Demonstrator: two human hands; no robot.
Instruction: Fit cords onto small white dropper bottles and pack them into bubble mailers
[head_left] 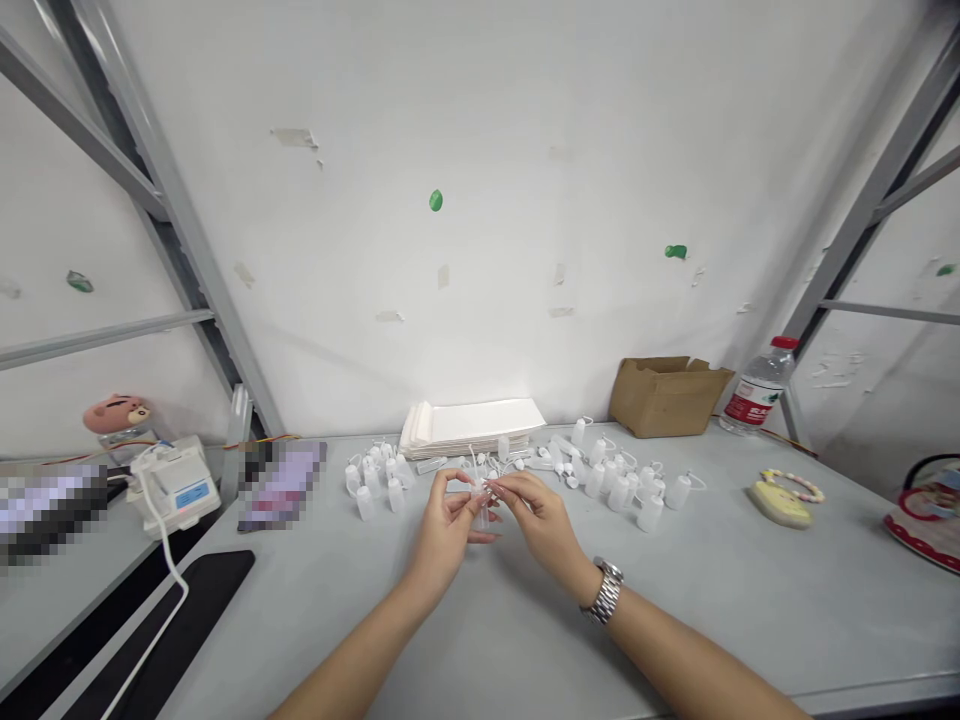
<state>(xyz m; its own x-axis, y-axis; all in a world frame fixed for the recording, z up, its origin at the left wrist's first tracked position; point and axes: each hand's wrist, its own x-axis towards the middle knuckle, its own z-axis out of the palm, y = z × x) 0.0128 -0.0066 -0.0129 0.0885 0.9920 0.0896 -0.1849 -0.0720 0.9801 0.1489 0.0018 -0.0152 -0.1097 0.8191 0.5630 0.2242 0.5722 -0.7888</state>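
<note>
A small translucent plastic squeeze bottle (483, 519) stands roughly upright between my hands, above the grey table. My left hand (444, 518) is closed around its body with thumb and fingers. At the bottle's top, the fingertips of my right hand (534, 508) pinch the small white cap; the fingers partly hide it. Just behind my hands lie loose white caps and bottle parts (545, 460). Capped bottles of the same kind (650, 512) stand in a group to the right. Another group of bottles (365, 502) is on the left.
Behind the bottles lies a stack of white sheets (480, 422) against the wall. An open cardboard box (667, 398) and a water bottle (757, 390) stand at back right. A yellow pouch (780, 503) with a beaded strap lies right. A phone (281, 487) and a white device (180, 490) with a cable are left.
</note>
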